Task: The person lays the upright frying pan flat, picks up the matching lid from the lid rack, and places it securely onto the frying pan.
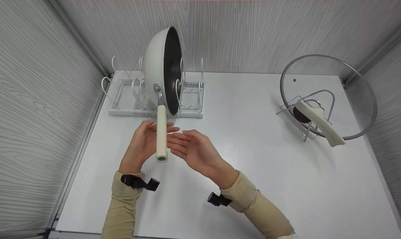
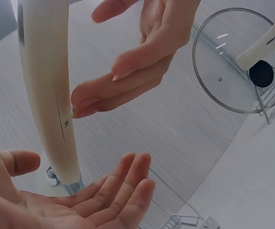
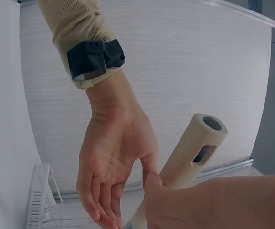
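Note:
A frying pan [image 1: 153,63], white outside and dark inside, stands on edge in a white wire rack [image 1: 192,115], its cream handle [image 1: 161,132] pointing toward me. My left hand [image 1: 141,146] is just left of and below the handle, palm turned up, fingers extended behind it. On the other side my right hand [image 1: 202,154] has its loosely straight fingers pointing at the handle. In the left wrist view, the left hand [image 2: 89,205] lies open under the handle [image 2: 51,95]. Neither hand grips it; whether the right fingertips touch it I cannot tell.
A glass lid [image 1: 374,99] with a metal rim and cream knob-handle [image 1: 320,122] leans on a small wire stand [image 1: 306,134] at the right. Grey wood-grain walls [image 1: 240,36] enclose the white table [image 1: 240,99] at the back and sides.

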{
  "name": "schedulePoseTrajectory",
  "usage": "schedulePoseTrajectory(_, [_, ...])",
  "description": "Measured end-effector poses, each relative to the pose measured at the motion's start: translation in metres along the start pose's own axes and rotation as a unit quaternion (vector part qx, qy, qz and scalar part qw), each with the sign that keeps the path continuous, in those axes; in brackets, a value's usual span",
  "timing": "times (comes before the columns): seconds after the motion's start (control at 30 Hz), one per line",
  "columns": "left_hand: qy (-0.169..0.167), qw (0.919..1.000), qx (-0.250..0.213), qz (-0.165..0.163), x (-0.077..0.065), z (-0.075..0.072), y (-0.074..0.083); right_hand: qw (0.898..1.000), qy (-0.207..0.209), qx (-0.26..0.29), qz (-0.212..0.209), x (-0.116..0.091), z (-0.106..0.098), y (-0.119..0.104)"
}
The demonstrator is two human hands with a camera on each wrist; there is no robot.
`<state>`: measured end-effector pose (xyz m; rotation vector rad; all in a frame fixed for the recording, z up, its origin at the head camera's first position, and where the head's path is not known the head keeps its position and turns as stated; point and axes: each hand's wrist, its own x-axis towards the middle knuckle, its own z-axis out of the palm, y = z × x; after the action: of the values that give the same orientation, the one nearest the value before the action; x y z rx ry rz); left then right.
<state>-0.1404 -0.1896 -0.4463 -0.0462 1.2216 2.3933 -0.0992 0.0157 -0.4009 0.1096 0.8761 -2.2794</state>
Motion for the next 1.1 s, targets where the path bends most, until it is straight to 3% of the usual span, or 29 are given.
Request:
schedulePoseTrajectory(0.37, [-0.016,0.9992,-0.028,-0.022,0.008,0.003,0.008,0.999,-0.033,-0.017,0.029,0.010,0.019,0.012])
schedulePoseTrajectory(0.67, [-0.017,0.9990,-0.037,-0.017,0.011,0.018,0.017,0.998,-0.023,0.062,0.021,0.018,0.037,0.021])
schedulePoseTrajectory(0.8, [-0.023,0.9965,-0.074,-0.030,0.016,0.024,0.020,0.997,-0.028,0.074,0.012,0.023,0.039,0.024])
schedulePoseTrajectory(1.1, [0.019,0.9934,-0.112,-0.019,0.023,0.025,0.014,0.996,-0.018,0.084,0.028,0.036,0.039,0.032])
